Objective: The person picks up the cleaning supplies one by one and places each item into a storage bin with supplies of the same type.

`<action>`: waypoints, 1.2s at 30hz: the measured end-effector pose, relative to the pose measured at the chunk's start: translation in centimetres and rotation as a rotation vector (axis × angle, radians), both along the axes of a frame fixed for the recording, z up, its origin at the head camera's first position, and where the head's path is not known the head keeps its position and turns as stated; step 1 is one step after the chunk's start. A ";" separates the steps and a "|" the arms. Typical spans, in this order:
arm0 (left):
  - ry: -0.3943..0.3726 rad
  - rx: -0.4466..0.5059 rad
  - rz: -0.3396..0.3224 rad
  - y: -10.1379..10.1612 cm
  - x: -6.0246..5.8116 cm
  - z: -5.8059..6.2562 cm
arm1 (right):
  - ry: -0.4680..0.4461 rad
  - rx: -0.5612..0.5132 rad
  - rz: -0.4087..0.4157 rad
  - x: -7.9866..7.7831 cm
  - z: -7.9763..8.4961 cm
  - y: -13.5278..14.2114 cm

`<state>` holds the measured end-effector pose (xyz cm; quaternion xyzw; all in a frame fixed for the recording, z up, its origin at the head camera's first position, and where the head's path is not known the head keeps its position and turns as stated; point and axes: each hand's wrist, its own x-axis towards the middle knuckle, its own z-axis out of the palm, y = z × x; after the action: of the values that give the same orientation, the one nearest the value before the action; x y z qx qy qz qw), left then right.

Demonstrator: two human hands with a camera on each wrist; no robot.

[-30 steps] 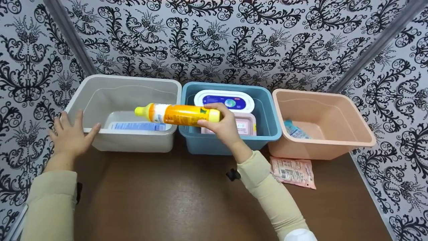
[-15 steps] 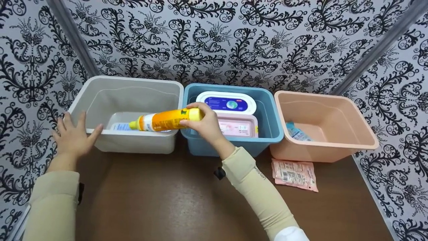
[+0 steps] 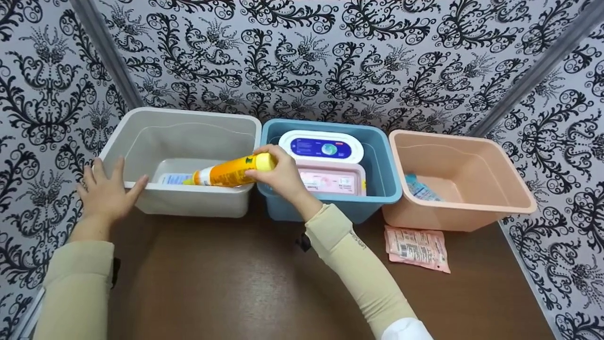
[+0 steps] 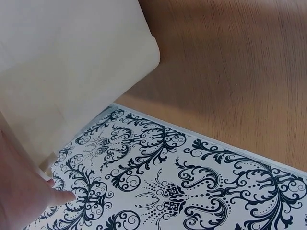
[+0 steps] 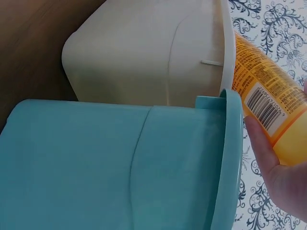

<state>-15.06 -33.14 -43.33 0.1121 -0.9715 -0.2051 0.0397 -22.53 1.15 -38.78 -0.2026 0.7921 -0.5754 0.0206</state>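
Note:
My right hand [image 3: 278, 177] grips the base end of an orange and yellow bottle [image 3: 230, 172], which tilts neck-down into the white bin [image 3: 188, 200]. The right wrist view shows the bottle [image 5: 268, 98] above the rims of the white bin [image 5: 144, 57] and the blue bin [image 5: 110, 167], with my fingers [image 5: 276, 175] round it. A blue and white item [image 3: 172, 178] lies on the white bin's floor under the bottle. With straight, spread fingers, my left hand [image 3: 106, 191] rests on the white bin's front left corner; the left wrist view shows a fingertip [image 4: 57, 196] beside the bin wall [image 4: 62, 72].
The blue bin [image 3: 330, 208] holds a white-lidded pack [image 3: 321, 146] and a pink-lidded pack [image 3: 330, 182]. The peach bin [image 3: 472, 212] holds a light blue packet [image 3: 420, 189]. A pink packet [image 3: 415, 248] lies on the brown table [image 3: 236, 293] before it. Patterned walls enclose three sides.
My right hand has carried the bottle left and down, tipping its neck into the white bin. The left hand has stayed on the bin's corner.

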 end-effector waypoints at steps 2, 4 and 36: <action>0.001 -0.002 0.000 0.0 0.0 0.1 | 0.007 0.027 0.017 -0.2 0.1 -0.4; 0.001 -0.001 -0.001 0.0 0.0 0.1 | 0.008 0.050 0.034 -0.2 0.1 -0.7; -0.002 -0.011 0.003 -0.1 -0.1 0.0 | -0.040 0.155 0.186 -0.6 -0.4 -1.8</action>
<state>-15.14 -33.26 -43.34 0.1133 -0.9725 -0.1994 0.0397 -23.10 -0.64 -39.22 -0.2616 0.8113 -0.5121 0.1053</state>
